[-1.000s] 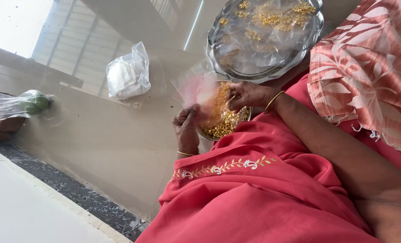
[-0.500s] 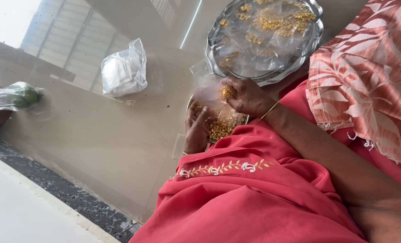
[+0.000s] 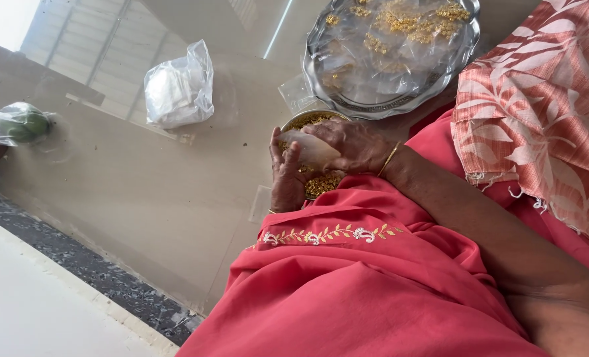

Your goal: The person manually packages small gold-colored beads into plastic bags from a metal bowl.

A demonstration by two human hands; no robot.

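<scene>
A small brass bowl (image 3: 305, 119) of yellow grains rests on the pale floor by my red-draped lap (image 3: 374, 284). Over it, both hands meet on a small clear plastic pouch (image 3: 313, 149). My left hand (image 3: 286, 177) comes out from under the red cloth and holds the pouch's near side with its fingers upright. My right hand (image 3: 352, 141), with a thin gold bangle at the wrist, presses on the pouch from above. The hands hide most of the bowl's contents.
A round silver tray (image 3: 400, 102) just beyond the bowl holds several clear pouches with yellow grains. A knotted white plastic bag (image 3: 178, 86) lies to the left and a green item in clear plastic (image 3: 18, 124) at the far left. A red leaf-patterned cloth (image 3: 539, 112) hangs at right.
My right hand, which held a pinch of yellow grains above the bowl, has come down onto the pouch. My left hand has closed in against it.
</scene>
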